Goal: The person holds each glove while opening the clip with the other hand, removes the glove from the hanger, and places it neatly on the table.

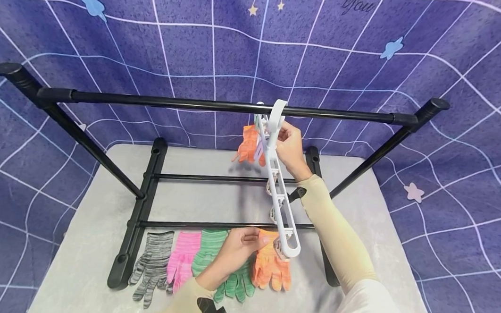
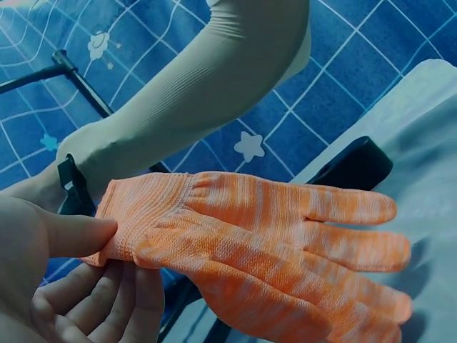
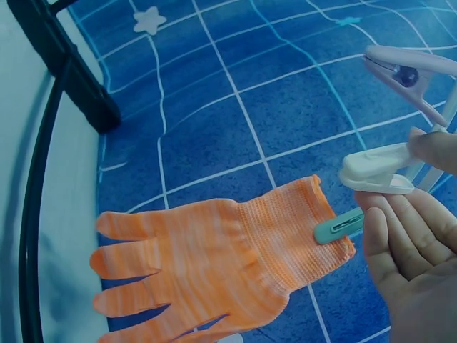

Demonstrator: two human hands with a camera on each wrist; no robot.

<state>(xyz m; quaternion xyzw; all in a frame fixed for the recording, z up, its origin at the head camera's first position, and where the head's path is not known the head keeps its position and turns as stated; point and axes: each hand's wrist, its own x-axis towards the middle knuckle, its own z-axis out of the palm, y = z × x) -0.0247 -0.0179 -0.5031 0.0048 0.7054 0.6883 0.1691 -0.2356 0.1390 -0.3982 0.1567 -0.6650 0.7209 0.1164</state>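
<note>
An orange knit glove (image 2: 235, 236) is pinched at its cuff between thumb and fingers of my left hand (image 1: 237, 250), its fingers pointing away from that hand. My right hand (image 1: 291, 147), up by the rail, pinches a white clip (image 3: 375, 168) on a white clip hanger (image 1: 276, 205). This hanger hooks over the black rail and runs toward me, with more clips along it. Another orange glove (image 3: 214, 257) hangs at its far end, a green clip (image 3: 339, 227) gripping the cuff. Beside the white clip is a pale purple clip (image 3: 407, 71).
A black rack's top rail (image 1: 172, 102) spans above the grey table (image 1: 205, 199), with two lower bars near the tabletop. Grey (image 1: 153, 260), pink (image 1: 184, 254) and green gloves (image 1: 213, 243) lie in a row at the front. A blue patterned curtain (image 1: 238, 56) hangs behind.
</note>
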